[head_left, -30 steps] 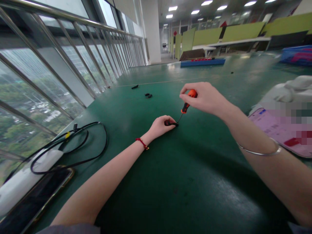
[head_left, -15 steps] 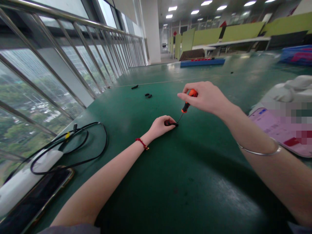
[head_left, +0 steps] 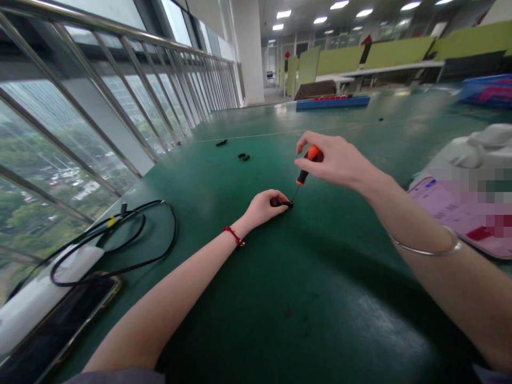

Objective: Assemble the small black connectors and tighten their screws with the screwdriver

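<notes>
My left hand (head_left: 264, 207) rests on the green table, its fingers closed round a small black part (head_left: 285, 204) that is mostly hidden by them. Above and to the right, my right hand (head_left: 336, 160) grips the handle of an orange and black screwdriver (head_left: 304, 173) between thumb and fingers. The screwdriver leans, its thin shaft running down to the right end of the black part; the exact contact is too small to tell. Further back on the table lie small black pieces (head_left: 243, 157) and another dark piece (head_left: 221, 143).
To the left are a looped black cable (head_left: 174, 229), a white power strip (head_left: 76, 266) and a dark phone (head_left: 60, 325) beside a metal railing (head_left: 132, 58). A pink-screened device (head_left: 452, 218) lies at the right. A blue tray (head_left: 332, 103) stands at the back.
The fingers of my right hand have shifted and loosened slightly around the screwdriver handle, which tilts a little further left. My left hand and the black part stay in place.
</notes>
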{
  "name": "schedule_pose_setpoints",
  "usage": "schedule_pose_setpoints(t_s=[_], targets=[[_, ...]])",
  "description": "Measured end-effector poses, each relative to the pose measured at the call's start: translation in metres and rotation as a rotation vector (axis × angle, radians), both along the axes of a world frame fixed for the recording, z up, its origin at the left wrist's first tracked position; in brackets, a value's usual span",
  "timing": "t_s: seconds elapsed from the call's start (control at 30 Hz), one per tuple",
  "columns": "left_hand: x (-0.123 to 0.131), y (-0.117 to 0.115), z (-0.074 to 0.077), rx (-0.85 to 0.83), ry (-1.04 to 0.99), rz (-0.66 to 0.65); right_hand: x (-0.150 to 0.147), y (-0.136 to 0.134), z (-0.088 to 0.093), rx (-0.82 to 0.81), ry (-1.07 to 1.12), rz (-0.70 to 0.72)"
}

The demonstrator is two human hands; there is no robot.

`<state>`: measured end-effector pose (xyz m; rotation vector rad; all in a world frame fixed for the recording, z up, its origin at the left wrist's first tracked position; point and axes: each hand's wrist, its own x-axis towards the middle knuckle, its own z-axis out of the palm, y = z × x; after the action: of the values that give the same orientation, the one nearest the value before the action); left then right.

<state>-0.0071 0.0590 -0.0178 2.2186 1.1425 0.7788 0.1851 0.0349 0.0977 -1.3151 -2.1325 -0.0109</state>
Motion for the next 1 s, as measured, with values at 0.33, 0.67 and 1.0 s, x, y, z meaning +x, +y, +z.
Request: schedule_pose_setpoints(t_s=[0.33,0.67,1.0], targets=[[0.0003,-0.0005,0.0005,0.003,-0.018,-0.007,0.0000,0.0010,-0.0010,-0.021,0.015,0.008],[0.0003,-0.0016,0.0018,-0.001,-0.019,-0.003,-0.0007,0.0001,0.0006,-0.024,0.006,0.015],[-0.0005,-0.0002,0.0004,-0.001,-0.009,-0.008,-0.0016,0.0010,-0.0002,-0.026,0.006,0.030]])
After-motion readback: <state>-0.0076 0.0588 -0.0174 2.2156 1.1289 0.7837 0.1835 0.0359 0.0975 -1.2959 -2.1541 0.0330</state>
